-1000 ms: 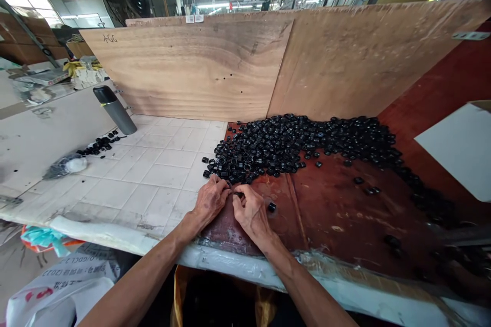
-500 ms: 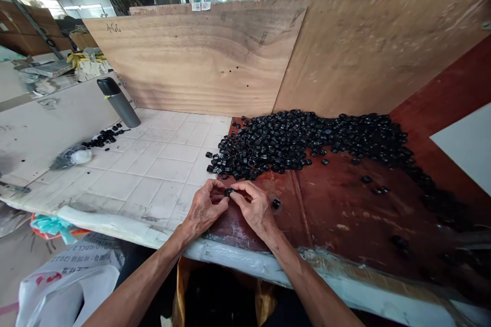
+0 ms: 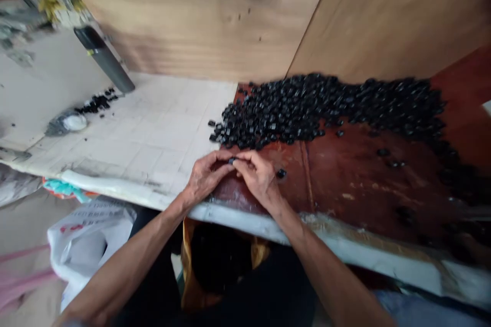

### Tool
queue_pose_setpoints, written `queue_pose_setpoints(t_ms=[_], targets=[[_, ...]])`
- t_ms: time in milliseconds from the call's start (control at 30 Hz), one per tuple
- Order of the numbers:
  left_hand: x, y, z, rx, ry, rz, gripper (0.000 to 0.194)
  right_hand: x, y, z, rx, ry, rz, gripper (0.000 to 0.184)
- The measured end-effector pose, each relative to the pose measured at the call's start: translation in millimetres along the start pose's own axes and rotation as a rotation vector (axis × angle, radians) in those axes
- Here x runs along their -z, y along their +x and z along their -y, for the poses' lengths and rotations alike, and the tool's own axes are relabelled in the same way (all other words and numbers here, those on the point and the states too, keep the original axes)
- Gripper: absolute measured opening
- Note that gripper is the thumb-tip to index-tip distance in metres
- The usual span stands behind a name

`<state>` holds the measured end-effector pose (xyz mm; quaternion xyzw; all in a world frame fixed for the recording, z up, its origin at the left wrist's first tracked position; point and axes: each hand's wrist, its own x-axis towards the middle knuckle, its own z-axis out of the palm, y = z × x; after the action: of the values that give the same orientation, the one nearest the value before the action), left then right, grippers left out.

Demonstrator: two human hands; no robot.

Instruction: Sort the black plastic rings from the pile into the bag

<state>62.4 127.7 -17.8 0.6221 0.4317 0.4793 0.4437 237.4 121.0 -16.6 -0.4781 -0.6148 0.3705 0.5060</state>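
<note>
Between the fingertips of my left hand [image 3: 207, 172] and my right hand [image 3: 258, 172] is a small black ring-like part [image 3: 231, 161]. Both hands pinch it, thumbs and forefingers meeting over the front of the dark red board [image 3: 330, 173]. My fingers cover much of the part. Just beyond them spreads a large heap of similar black parts [image 3: 284, 110]. One loose black part [image 3: 281, 173] lies on the board, right of my right hand. Motion blurs the view somewhat.
A grey bottle [image 3: 109, 64] leans at the left, near small black pieces [image 3: 97, 102] and a clear bag [image 3: 67, 122]. Wooden panels [image 3: 199, 20] stand behind the heap. Below the table edge are a white sack [image 3: 82, 245] and an open yellow-brown bag [image 3: 186, 265] holding something dark.
My hands have drawn back from the heap's edge, and the black part now shows between both hands' fingertips. The view has tilted downward, bringing more of the bag below the table into sight.
</note>
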Motion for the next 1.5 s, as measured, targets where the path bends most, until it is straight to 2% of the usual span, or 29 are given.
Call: queue_pose_setpoints(t_ms=[200,333,633,767,867,967,1100,1200,1267,1400,1433,1500], targets=[[-6.3,4,14,-0.024,-0.137,0.046,0.028,3,2,-11,-0.001,0.004,0.015,0.015],[-10.0,5,12,-0.009,-0.22,0.022,0.029,3,5,-13,0.037,0.0,0.031,0.014],[-6.1,5,1,0.204,-0.356,0.004,0.029,5,4,-9,0.17,-0.121,0.019,0.009],[-1.0,6,3,0.246,-0.401,0.022,0.031,6,6,-6,0.268,-0.128,0.045,0.012],[0.9,5,4,0.263,-0.411,0.028,0.031,6,7,-4,0.29,-0.086,0.049,0.015],[-0.9,5,2,0.249,-0.413,0.023,0.03,4,6,-2,0.205,-0.004,0.04,0.011],[-6.6,5,2,0.163,-0.335,-0.001,0.026,1,5,-4,-0.058,0.142,-0.021,0.015],[-8.1,6,7,0.1,-0.227,-0.019,0.024,1,6,-7,-0.158,0.177,0.013,0.019],[-6.4,7,9,0.119,-0.218,-0.02,0.025,2,7,-7,-0.075,0.11,0.031,0.013],[-0.9,7,6,0.264,-0.312,0.042,0.03,1,7,-5,0.243,-0.05,-0.018,0.011],[-0.3,7,4,0.279,-0.317,0.058,0.032,1,6,-5,0.273,-0.068,-0.025,0.012],[-0.7,6,2,0.252,-0.295,0.054,0.032,0,5,-7,0.243,-0.104,-0.026,0.012]])
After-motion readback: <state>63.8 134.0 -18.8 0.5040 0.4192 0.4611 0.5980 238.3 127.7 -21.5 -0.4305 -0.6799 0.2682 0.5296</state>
